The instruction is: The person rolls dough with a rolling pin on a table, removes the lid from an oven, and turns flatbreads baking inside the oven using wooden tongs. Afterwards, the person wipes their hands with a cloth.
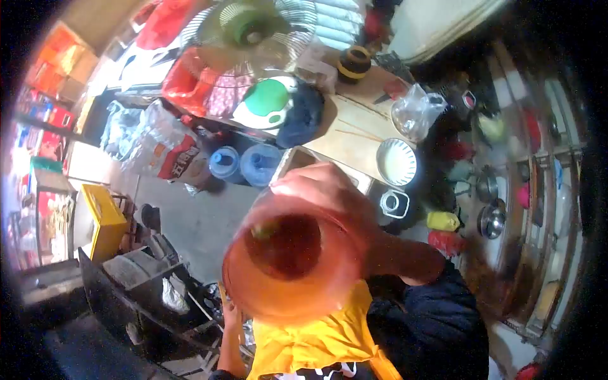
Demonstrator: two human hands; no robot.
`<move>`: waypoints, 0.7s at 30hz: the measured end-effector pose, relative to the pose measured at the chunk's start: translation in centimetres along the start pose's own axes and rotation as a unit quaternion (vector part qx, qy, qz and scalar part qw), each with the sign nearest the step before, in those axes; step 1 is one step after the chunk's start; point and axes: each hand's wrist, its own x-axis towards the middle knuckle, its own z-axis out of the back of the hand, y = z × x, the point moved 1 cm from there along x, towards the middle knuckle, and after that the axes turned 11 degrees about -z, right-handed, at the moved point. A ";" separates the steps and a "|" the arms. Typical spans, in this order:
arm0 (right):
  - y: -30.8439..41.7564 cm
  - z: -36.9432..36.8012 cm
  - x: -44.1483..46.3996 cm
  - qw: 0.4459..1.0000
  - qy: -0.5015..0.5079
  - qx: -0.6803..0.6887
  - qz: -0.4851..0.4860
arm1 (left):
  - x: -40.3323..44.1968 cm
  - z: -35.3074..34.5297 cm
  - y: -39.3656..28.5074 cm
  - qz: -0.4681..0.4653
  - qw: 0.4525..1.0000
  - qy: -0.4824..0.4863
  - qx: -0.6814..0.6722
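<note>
Close in front of me is an orange-red plastic tub [335,297], its wide mouth turned toward the camera and its inside dark and blurred. My right hand [326,190] is wrapped over its far side, closed on it. Lower down, my left hand [232,316] hangs beside the tub's left edge, partly hidden by it. A thin tan strip shows near its fingers; whether they grip it is unclear. A yellow apron [310,348] covers my front below the tub.
Ahead, a table [351,123] carries a white ribbed bowl [396,161], chopsticks [358,132] and a plastic bag [418,114]. A fan [253,31] stands behind. Blue water jugs [259,164] sit on the floor, a dark metal stand [139,297] at left, shelves [532,190] at right.
</note>
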 end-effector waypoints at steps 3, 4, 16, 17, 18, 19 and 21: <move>5.5 -1.2 1.2 0.997 -0.020 -0.037 0.068 | -2.1 2.4 3.7 0.022 0.998 -0.046 -0.024; 7.2 -1.3 1.5 0.995 -0.024 -0.040 0.087 | -2.5 2.9 4.6 0.027 0.997 -0.058 -0.034; 19.1 -2.7 3.7 0.963 0.070 -0.091 0.243 | -2.5 4.0 7.5 0.024 0.988 -0.090 -0.124; 19.5 -3.2 3.7 0.958 0.088 -0.105 0.252 | -2.4 4.0 7.7 0.024 0.988 -0.090 -0.126; 20.0 -4.4 3.1 0.969 0.016 -0.050 0.243 | -2.4 4.1 7.9 0.024 0.987 -0.089 -0.130; 20.4 -4.8 3.0 0.971 -0.020 -0.023 0.237 | -2.4 4.1 8.2 0.026 0.987 -0.089 -0.132; 21.4 -4.8 2.9 0.970 -0.029 -0.013 0.240 | -2.5 4.4 8.6 0.030 0.986 -0.090 -0.135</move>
